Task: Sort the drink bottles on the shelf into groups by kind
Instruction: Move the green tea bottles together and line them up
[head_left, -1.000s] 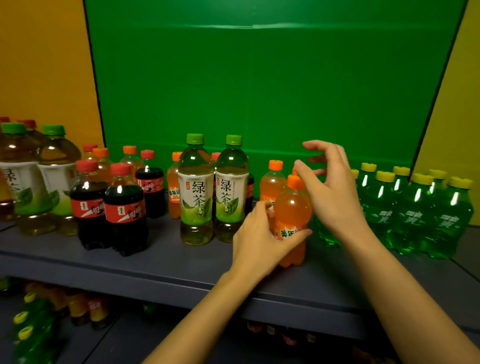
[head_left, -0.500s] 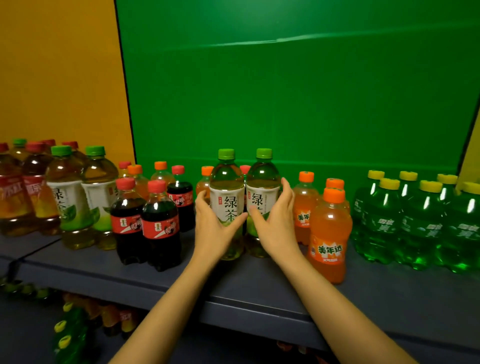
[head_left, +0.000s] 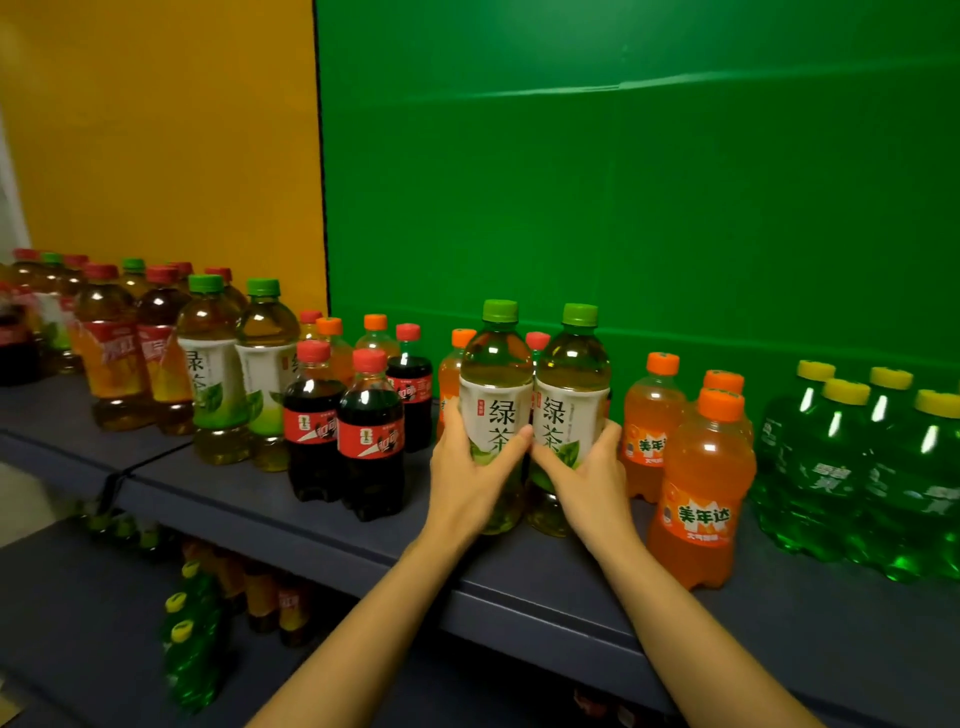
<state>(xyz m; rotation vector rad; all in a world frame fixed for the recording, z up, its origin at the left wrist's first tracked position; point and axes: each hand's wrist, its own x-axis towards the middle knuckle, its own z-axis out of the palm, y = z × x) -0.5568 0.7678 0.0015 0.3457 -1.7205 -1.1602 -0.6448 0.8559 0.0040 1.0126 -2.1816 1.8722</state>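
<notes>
Two green-capped green tea bottles stand side by side at the middle of the dark shelf (head_left: 519, 577). My left hand (head_left: 470, 483) grips the left tea bottle (head_left: 496, 374). My right hand (head_left: 589, 478) grips the right tea bottle (head_left: 571, 379). To their left stand cola bottles (head_left: 369, 431) with red caps, and two more green tea bottles (head_left: 218, 364). Orange soda bottles (head_left: 701, 478) stand to the right, with green soda bottles (head_left: 841, 467) with yellow caps beyond them.
Red-capped tea bottles (head_left: 111, 353) crowd the far left of the shelf. More orange and cola bottles stand behind the held pair. A lower shelf holds green soda bottles (head_left: 189, 649) and others. Yellow and green panels back the shelf.
My hands left the orange soda bottle, moved left and closed round the two green tea bottles. The view has shifted left and closer.
</notes>
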